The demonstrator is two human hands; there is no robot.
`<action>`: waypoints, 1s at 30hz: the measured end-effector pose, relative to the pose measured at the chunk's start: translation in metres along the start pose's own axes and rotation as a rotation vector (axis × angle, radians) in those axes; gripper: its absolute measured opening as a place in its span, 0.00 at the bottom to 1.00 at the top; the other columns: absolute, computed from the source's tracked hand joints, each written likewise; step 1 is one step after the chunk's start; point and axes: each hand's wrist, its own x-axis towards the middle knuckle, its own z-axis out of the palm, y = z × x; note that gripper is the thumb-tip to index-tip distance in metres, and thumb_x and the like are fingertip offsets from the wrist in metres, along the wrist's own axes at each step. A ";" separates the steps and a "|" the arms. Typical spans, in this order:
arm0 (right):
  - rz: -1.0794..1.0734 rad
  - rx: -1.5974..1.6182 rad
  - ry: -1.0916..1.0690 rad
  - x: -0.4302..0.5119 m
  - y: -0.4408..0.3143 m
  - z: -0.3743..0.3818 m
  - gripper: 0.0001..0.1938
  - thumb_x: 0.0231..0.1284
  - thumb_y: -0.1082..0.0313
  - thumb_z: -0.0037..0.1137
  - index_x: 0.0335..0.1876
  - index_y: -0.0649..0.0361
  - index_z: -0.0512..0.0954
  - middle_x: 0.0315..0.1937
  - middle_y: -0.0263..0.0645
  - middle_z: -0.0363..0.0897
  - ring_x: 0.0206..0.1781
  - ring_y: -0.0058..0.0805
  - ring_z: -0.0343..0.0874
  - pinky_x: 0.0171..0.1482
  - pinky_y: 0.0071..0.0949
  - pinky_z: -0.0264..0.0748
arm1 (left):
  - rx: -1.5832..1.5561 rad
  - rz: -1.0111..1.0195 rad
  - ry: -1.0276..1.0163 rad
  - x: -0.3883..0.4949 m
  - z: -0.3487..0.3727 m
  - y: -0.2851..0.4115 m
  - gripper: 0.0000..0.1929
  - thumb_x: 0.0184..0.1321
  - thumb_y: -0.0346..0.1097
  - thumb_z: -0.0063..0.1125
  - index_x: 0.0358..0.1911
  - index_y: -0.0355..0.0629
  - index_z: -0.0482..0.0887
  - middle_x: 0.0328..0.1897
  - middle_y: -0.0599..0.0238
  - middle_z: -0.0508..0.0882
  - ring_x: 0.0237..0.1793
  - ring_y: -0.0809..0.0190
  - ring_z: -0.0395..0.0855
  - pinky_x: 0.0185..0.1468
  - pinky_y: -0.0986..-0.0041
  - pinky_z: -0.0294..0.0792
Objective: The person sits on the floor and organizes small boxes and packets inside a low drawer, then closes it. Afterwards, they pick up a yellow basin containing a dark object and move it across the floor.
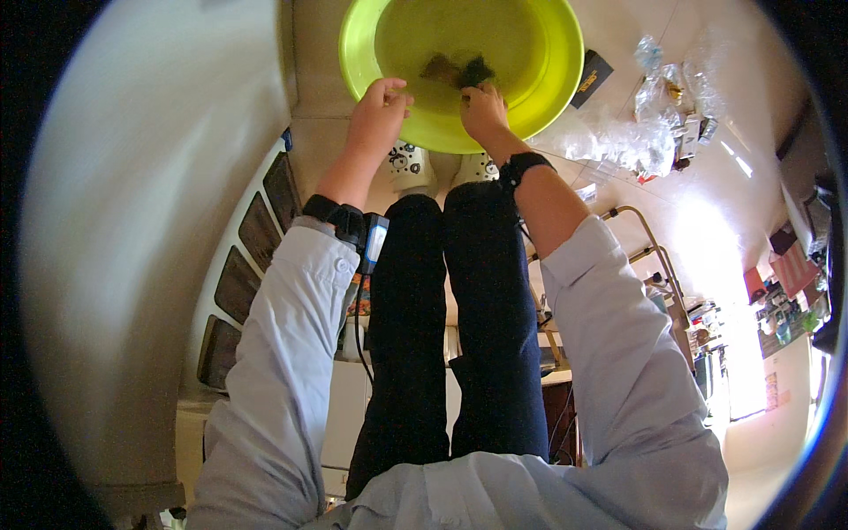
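A large yellow-green plastic basin [560,79] with cloudy water stands on the floor in front of me. In it lie a dark, soft-looking item [476,71] and, just to its left, a brownish one [440,67]; I cannot tell what either is. My right hand [485,109] reaches over the near rim, its fingertips at the dark item; whether they grip it is not clear. Above the basin's near left rim is my left hand [386,106], fingers loosely bent and apart, holding nothing.
My patterned clogs [409,162] are just under the near rim. Right of the basin lie a black box [591,78], crumpled clear plastic wrapping [616,142] and small packets. A metal tube frame [652,245] stands at right, a pale wall [152,165] at left.
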 end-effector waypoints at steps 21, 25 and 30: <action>0.143 1.807 0.170 -0.191 -0.100 -0.158 0.10 0.55 0.79 0.46 0.43 0.65 0.66 0.40 0.39 0.69 0.45 0.29 0.71 0.48 0.24 0.69 | -0.319 -0.156 -0.147 -0.112 -0.009 0.112 0.16 0.59 0.41 0.46 0.47 0.41 0.72 0.38 0.61 0.80 0.34 0.64 0.79 0.39 0.74 0.70; 0.120 1.829 0.116 -0.216 -0.114 -0.162 0.17 0.55 0.78 0.48 0.52 0.68 0.65 0.45 0.39 0.71 0.47 0.26 0.71 0.52 0.22 0.66 | -0.508 -0.302 -0.279 -0.132 -0.014 0.132 0.17 0.60 0.46 0.48 0.48 0.43 0.72 0.39 0.63 0.79 0.36 0.65 0.78 0.39 0.72 0.71; 0.015 1.639 0.078 -0.241 -0.126 -0.167 0.14 0.57 0.74 0.50 0.49 0.65 0.69 0.45 0.37 0.68 0.47 0.24 0.69 0.51 0.21 0.65 | -0.596 -0.198 -0.250 -0.157 -0.013 0.144 0.15 0.60 0.38 0.47 0.49 0.41 0.71 0.40 0.62 0.78 0.37 0.64 0.78 0.40 0.73 0.72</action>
